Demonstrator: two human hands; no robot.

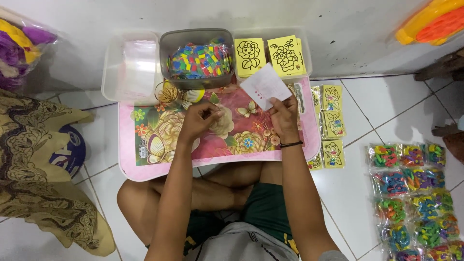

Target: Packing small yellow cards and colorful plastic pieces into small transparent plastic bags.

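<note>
White paper slip (265, 86): thin, light and limp, I judge, likely to crease if squeezed; best taken by one edge. It stands tilted above the far right part of the pink floral lap table (145, 169), its lower corner pinched between thumb and fingers of my right hand (284, 115). My left hand (199, 121) is curled, fingertips drawn together; whether they nip anything, I cannot tell. Behind the table: a clear tub (131, 66) of clear sleeves, a grey tub (197, 58) of small multicoloured pieces, a third tub (305, 53) of yellow picture cards (285, 55).
</note>
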